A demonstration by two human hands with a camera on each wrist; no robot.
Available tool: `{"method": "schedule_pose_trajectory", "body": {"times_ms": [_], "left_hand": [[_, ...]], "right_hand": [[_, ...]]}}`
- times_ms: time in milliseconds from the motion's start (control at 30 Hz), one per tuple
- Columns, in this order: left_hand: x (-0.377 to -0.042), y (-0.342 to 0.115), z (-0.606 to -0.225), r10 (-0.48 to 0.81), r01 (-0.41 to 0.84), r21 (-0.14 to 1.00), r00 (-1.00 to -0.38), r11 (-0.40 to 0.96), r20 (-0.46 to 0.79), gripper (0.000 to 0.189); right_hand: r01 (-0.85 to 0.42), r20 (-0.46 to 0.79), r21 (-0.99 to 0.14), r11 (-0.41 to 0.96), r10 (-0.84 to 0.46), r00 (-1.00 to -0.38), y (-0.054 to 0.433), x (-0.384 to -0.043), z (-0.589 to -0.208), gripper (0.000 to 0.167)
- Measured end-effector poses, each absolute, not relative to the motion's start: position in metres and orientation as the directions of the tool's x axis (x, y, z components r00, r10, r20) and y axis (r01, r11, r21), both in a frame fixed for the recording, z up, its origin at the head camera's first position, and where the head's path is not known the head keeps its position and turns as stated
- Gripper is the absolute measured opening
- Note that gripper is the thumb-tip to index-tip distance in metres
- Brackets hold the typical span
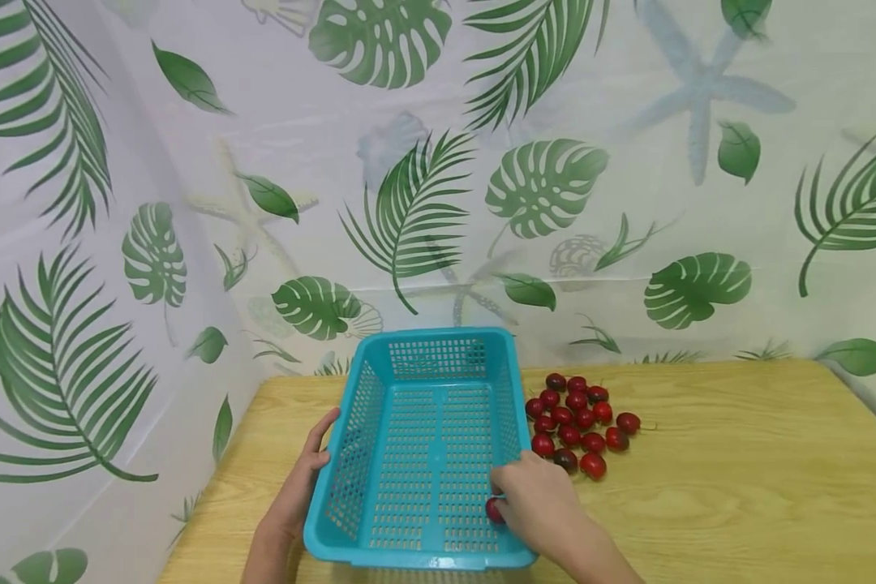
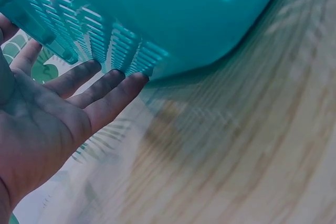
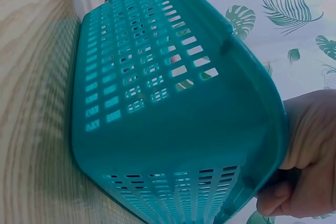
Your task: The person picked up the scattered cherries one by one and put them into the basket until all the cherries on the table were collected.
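A turquoise plastic basket (image 1: 436, 560) with slotted walls stands on the table. My left hand (image 1: 301, 478) is at its left side; in the left wrist view the fingers (image 2: 116, 100) are straight, their tips against the slotted wall. My right hand (image 1: 543, 507) reaches over the right rim near the front corner and pinches a red cherry (image 1: 494, 510) low inside the basket. From the right wrist view, that hand (image 3: 312, 156) bends over the rim, and the wall hides the cherry.
Several red and dark red cherries (image 1: 569, 436) lie in a cluster on the wooden table (image 1: 737, 462), close to the basket's right side. One at the cluster's edge has a thin stem. A leaf-printed sheet (image 1: 438, 243) hangs behind and to the left.
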State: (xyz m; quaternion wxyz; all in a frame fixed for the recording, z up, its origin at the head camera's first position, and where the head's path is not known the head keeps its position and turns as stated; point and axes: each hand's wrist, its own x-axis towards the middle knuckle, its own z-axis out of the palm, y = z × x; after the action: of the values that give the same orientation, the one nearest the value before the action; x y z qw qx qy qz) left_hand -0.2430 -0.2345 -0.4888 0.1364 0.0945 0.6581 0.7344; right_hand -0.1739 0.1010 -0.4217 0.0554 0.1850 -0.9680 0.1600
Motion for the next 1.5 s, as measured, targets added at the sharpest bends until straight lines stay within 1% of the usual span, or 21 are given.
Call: {"method": "schedule_pose_trajectory", "body": {"times_ms": [233,333,500,600,767,933,1100,1233,1367,1500], "left_hand": [[-0.244,-0.239,-0.49,0.31,-0.07,0.992,-0.95,-0.103,-0.034,0.064],[-0.244,-0.239,-0.491,0.323,-0.082,0.991,-0.945,-0.104,-0.045,0.066],[-0.246,-0.238,-0.493,0.344,-0.095,0.99,-0.937,-0.109,-0.052,0.066],[-0.247,-0.238,-0.492,0.342,-0.087,0.991,-0.939,-0.105,-0.046,0.066],[-0.247,-0.239,-0.491,0.322,-0.079,0.992,-0.946,-0.097,-0.044,0.067],[-0.245,-0.237,-0.489,0.311,-0.08,0.993,-0.949,-0.088,-0.049,0.068],[-0.245,-0.235,-0.489,0.291,-0.077,0.995,-0.955,-0.06,-0.056,0.068],[-0.244,-0.235,-0.489,0.284,-0.066,0.997,-0.957,-0.041,-0.052,0.065],[-0.244,-0.236,-0.488,0.3,-0.056,0.998,-0.953,-0.027,-0.045,0.064],[-0.243,-0.237,-0.489,0.309,-0.036,0.999,-0.951,-0.025,-0.026,0.065]], "right_hand": [[-0.38,0.189,-0.302,0.874,-0.336,-0.923,0.098,-0.175,-0.421,0.013],[-0.368,0.176,-0.307,0.878,-0.327,-0.928,0.098,-0.175,-0.419,0.015],[-0.343,0.151,-0.314,0.885,-0.31,-0.939,0.099,-0.175,-0.419,0.011],[-0.339,0.166,-0.313,0.887,-0.3,-0.939,0.1,-0.176,-0.419,0.01],[-0.375,0.218,-0.32,0.87,-0.318,-0.923,0.1,-0.176,-0.421,0.011],[-0.389,0.248,-0.349,0.853,-0.316,-0.916,0.102,-0.175,-0.424,0.011],[-0.391,0.226,-0.42,0.819,-0.323,-0.919,0.106,-0.175,-0.426,0.005],[-0.415,0.225,-0.481,0.772,-0.349,-0.91,0.11,-0.177,-0.427,0.004],[-0.425,0.248,-0.589,0.688,-0.347,-0.905,0.118,-0.18,-0.425,0.006],[-0.407,0.271,-0.679,0.611,-0.306,-0.913,0.132,-0.187,-0.422,0.009]]}}
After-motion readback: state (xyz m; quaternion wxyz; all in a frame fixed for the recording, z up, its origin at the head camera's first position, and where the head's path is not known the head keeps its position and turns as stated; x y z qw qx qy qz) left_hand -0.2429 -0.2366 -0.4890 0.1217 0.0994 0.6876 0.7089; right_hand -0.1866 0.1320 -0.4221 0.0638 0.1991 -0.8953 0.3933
